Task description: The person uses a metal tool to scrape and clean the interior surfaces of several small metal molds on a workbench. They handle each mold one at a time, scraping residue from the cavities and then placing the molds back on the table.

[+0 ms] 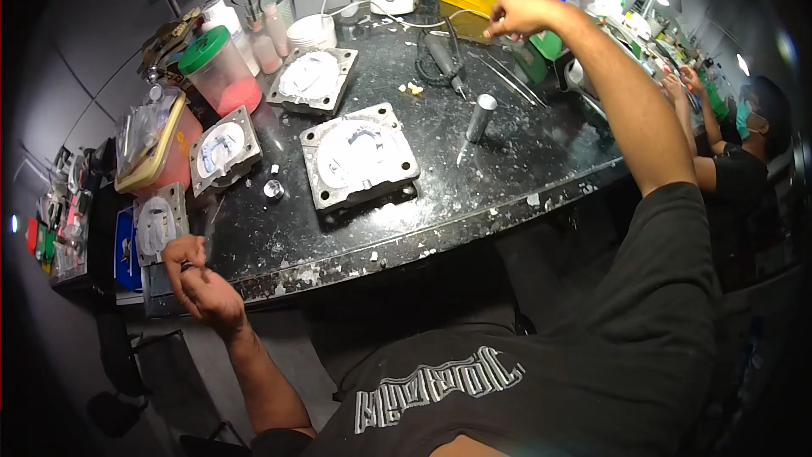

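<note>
I take the square metal flask [359, 155] with white plaster in it, lying flat in the middle of the dark speckled bench [507, 161], as my landmark. My left hand [199, 275] is down and to the left of it, off the front edge of the bench, fingers curled in around a small dark thing I cannot make out; whether it is truly gripped I cannot tell. My right hand [518, 15] is stretched far up and to the right of the flask, at the back of the bench, fingertips pinched narrow as if on something thin, though what lies between them is too small for me to see.

Close to the flask's left corner sits a small round metal piece [273, 189]. Further left lies a second flask half [224, 151], and beyond it, near my left hand, a third [159, 224]. Behind the landmark lies a fourth flask half [311, 78], and left of that a clear jar with a green lid [218, 69] holding pink powder. To the landmark's right a small metal cylinder [480, 116] stands on the bench. Past it, at the far right edge, another person [744, 161] in a dark shirt works at the same bench.
</note>
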Demonstrator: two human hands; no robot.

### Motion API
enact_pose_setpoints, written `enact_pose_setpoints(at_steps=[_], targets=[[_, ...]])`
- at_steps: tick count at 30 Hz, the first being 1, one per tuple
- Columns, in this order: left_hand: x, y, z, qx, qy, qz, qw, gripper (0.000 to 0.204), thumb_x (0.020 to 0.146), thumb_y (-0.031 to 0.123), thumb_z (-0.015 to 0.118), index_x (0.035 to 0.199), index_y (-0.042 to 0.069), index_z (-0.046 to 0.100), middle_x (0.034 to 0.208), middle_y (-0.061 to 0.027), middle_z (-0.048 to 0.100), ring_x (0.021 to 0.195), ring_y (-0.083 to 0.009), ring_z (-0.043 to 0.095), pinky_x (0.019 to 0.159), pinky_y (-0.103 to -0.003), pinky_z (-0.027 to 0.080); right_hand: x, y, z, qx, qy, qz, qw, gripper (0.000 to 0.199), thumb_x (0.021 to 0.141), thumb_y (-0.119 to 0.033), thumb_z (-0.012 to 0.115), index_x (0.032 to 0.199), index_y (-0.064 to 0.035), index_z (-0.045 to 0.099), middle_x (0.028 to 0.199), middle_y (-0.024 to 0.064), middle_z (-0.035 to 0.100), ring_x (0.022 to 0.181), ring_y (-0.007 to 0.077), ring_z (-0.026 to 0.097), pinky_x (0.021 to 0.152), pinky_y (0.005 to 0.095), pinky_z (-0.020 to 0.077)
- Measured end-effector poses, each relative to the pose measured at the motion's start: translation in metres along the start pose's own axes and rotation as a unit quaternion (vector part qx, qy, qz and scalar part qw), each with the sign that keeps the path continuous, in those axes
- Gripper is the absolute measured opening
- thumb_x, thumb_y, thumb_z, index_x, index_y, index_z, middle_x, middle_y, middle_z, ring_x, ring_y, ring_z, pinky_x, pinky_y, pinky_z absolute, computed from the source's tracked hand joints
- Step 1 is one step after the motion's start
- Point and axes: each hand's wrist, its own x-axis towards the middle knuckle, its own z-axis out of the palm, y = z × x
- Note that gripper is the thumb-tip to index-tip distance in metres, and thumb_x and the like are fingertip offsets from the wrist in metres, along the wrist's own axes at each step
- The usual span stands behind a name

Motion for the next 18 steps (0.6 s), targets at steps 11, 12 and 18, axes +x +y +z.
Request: enact_pose_setpoints(at_steps=[11,12,18], targets=[[0.000,0.012,0.060,0.096,-0.084,0.085,0.988,0.010,0.079,0.010,0.040,0.073,0.003,0.045,0.076,-0.0105,0.047,0.074,-0.0234,0.045,0.071,-0.036,0.040,0.101,-0.213,0.002,-0.065,0.158,-0.315,0.934,0.038,0.093,-0.037,0.070,0.113,-0.0052,0.075,0.097,0.0142,0.078,0.089,0.0299,0.075,0.087,0.0409,0.0570],[0.000,0.012,0.059,0.095,-0.089,0.084,0.988,0.009,0.079,0.010,0.041,0.073,0.003,0.045,0.075,-0.0101,0.047,0.074,-0.0239,0.046,0.072,-0.037,0.041,0.124,-0.234,-0.007,-0.060,0.187,-0.314,0.929,0.035,0.092,-0.035,0.070,0.111,-0.0061,0.076,0.097,0.0138,0.078,0.090,0.0297,0.075,0.088,0.0410,0.0571],[0.004,0.015,0.057,0.119,-0.150,0.071,0.979,0.011,0.083,0.010,0.043,0.076,0.005,0.049,0.078,-0.0109,0.050,0.076,-0.0270,0.050,0.078,-0.041,0.043,0.248,-0.308,-0.025,-0.001,0.235,-0.246,0.941,0.027,0.087,-0.026,0.070,0.106,-0.0105,0.079,0.097,0.0128,0.078,0.092,0.0278,0.075,0.086,0.0395,0.0578]])
